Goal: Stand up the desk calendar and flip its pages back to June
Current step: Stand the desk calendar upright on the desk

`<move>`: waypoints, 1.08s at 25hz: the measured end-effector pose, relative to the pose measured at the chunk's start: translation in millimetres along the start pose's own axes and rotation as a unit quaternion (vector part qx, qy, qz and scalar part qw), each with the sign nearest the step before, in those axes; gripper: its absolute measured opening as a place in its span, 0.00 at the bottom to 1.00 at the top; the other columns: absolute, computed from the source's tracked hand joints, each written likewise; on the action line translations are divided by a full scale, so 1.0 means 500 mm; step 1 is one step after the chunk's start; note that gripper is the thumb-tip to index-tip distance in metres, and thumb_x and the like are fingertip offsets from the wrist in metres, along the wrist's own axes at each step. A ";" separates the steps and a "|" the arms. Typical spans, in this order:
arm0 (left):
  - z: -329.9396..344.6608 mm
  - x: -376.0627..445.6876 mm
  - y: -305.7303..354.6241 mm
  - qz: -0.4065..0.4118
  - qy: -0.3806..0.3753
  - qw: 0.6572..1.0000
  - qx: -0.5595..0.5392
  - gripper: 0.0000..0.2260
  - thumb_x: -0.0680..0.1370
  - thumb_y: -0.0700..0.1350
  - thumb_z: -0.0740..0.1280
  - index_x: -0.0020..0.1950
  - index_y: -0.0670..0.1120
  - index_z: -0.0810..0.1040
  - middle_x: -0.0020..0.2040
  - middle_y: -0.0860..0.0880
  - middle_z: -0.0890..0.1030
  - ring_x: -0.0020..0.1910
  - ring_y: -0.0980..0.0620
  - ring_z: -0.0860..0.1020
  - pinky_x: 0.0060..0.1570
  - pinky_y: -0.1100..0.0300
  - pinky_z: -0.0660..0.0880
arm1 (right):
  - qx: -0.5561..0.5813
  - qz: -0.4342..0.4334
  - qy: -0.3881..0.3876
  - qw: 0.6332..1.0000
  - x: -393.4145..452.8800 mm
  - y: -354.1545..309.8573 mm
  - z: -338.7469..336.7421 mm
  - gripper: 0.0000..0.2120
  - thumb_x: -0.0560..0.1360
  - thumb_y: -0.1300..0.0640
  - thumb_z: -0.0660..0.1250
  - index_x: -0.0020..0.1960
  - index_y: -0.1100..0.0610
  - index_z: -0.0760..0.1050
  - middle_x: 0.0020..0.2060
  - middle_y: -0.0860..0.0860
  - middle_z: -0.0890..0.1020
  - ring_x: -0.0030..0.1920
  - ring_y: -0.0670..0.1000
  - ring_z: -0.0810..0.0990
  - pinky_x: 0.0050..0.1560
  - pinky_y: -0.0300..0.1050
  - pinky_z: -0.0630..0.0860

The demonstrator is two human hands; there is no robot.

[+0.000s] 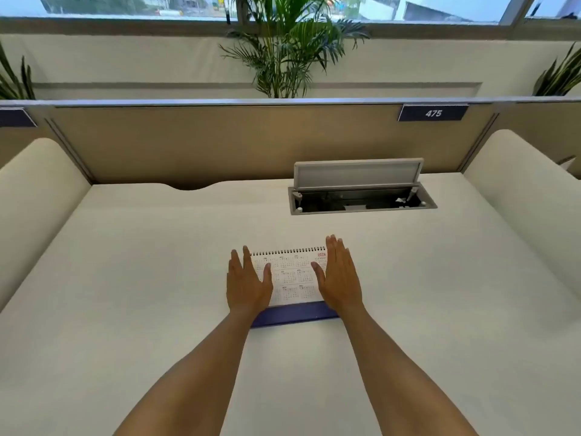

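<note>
A spiral-bound desk calendar point(290, 278) lies flat on the white desk point(157, 278), its black wire binding at the far edge and a blue base strip at the near edge. The top page shows a whole-year overview with a red "2026". My left hand point(248, 283) lies over the calendar's left edge, fingers stretched out flat. Over the right edge lies my right hand point(339, 278), fingers likewise extended. Neither hand grips anything; whether the palms touch the page is hard to tell.
A grey cable hatch point(361, 190) stands open with its lid raised at the back right of the desk. A beige partition point(220, 143) with a "475" label point(433, 113) closes the far side. Rounded white dividers flank both sides. Potted palms stand behind the partition.
</note>
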State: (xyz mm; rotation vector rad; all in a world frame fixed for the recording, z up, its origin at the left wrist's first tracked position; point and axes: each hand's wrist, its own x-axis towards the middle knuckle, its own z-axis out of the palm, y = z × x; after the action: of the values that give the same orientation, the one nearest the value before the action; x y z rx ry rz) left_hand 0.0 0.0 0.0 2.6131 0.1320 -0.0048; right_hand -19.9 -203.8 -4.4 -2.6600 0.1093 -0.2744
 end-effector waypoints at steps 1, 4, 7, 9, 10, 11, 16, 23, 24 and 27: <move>0.004 0.002 -0.005 -0.042 -0.021 0.999 0.002 0.34 0.83 0.61 0.53 0.82 0.45 0.48 0.81 0.42 0.51 0.78 0.43 0.54 0.74 0.48 0.59 | 0.014 0.025 -0.018 0.999 -0.006 0.008 0.007 0.34 0.83 0.41 0.53 0.82 0.55 0.46 0.81 0.51 0.50 0.81 0.51 0.47 0.78 0.43 0.42; 0.017 0.016 -0.022 -0.119 -0.053 0.991 0.033 0.32 0.82 0.60 0.55 0.77 0.39 0.60 0.75 0.39 0.61 0.72 0.41 0.62 0.67 0.47 0.65 | 0.054 0.115 -0.076 0.989 -0.017 0.030 0.021 0.33 0.83 0.44 0.57 0.81 0.59 0.51 0.80 0.55 0.57 0.80 0.55 0.53 0.79 0.48 0.51; 0.027 0.028 -0.019 -0.139 -0.059 0.988 0.041 0.28 0.82 0.60 0.56 0.72 0.40 0.67 0.70 0.41 0.66 0.69 0.42 0.64 0.66 0.48 0.63 | 0.010 0.146 -0.075 0.986 -0.010 0.035 0.026 0.29 0.83 0.45 0.58 0.77 0.61 0.59 0.73 0.57 0.66 0.72 0.57 0.65 0.70 0.51 0.65; 0.031 0.037 -0.014 -0.155 -0.061 0.985 0.035 0.26 0.81 0.59 0.56 0.71 0.41 0.68 0.69 0.41 0.66 0.69 0.42 0.64 0.66 0.48 0.62 | -0.028 0.151 -0.081 0.985 0.002 0.037 0.027 0.25 0.83 0.45 0.58 0.73 0.60 0.64 0.69 0.57 0.68 0.68 0.57 0.67 0.66 0.52 0.68; 0.031 0.041 -0.011 -0.167 -0.065 0.984 0.026 0.26 0.81 0.58 0.57 0.71 0.42 0.69 0.69 0.42 0.66 0.69 0.42 0.63 0.67 0.48 0.62 | -0.026 0.156 -0.088 0.983 0.009 0.035 0.026 0.23 0.83 0.46 0.58 0.72 0.60 0.66 0.68 0.57 0.68 0.68 0.57 0.68 0.65 0.52 0.68; 0.031 0.045 -0.006 -0.184 -0.067 0.981 0.009 0.25 0.81 0.57 0.57 0.71 0.42 0.70 0.68 0.42 0.66 0.69 0.42 0.63 0.67 0.48 0.62 | -0.007 0.169 -0.095 0.981 0.017 0.031 0.027 0.23 0.83 0.47 0.59 0.72 0.60 0.68 0.68 0.57 0.69 0.68 0.57 0.68 0.66 0.53 0.68; 0.001 0.073 0.028 -0.335 -0.073 0.929 -0.137 0.19 0.79 0.51 0.58 0.64 0.43 0.75 0.66 0.42 0.66 0.65 0.43 0.65 0.65 0.46 0.66 | 0.183 0.325 -0.092 0.923 0.064 0.009 0.029 0.24 0.81 0.46 0.63 0.72 0.59 0.69 0.69 0.59 0.69 0.69 0.60 0.69 0.68 0.54 0.70; -0.041 0.081 0.006 -0.404 -0.063 0.844 -0.347 0.21 0.78 0.52 0.60 0.63 0.39 0.77 0.64 0.42 0.77 0.63 0.42 0.75 0.64 0.46 0.74 | 0.252 0.377 -0.085 0.887 0.069 -0.011 0.023 0.24 0.79 0.44 0.65 0.71 0.53 0.71 0.68 0.56 0.71 0.68 0.59 0.70 0.68 0.58 0.70; -0.047 0.081 0.004 -0.397 -0.055 0.844 -0.356 0.21 0.78 0.52 0.60 0.62 0.39 0.78 0.62 0.42 0.79 0.62 0.42 0.76 0.63 0.46 0.75 | 0.253 0.376 -0.079 0.888 0.071 -0.020 0.021 0.24 0.79 0.43 0.66 0.71 0.53 0.71 0.68 0.55 0.71 0.68 0.59 0.70 0.68 0.58 0.70; -0.075 0.086 0.006 -0.378 -0.025 0.857 -0.349 0.20 0.79 0.54 0.58 0.57 0.40 0.79 0.57 0.42 0.81 0.57 0.41 0.79 0.60 0.46 0.76 | 0.294 0.364 -0.058 0.882 0.079 -0.053 0.013 0.24 0.78 0.43 0.67 0.70 0.53 0.71 0.67 0.55 0.71 0.68 0.59 0.70 0.68 0.59 0.70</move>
State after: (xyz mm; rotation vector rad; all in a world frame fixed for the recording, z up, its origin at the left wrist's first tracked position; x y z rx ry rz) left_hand 42.1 20.4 32.7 1.6920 0.9429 -0.2518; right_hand 20.8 -182.0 8.7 -1.8556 0.8228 0.0974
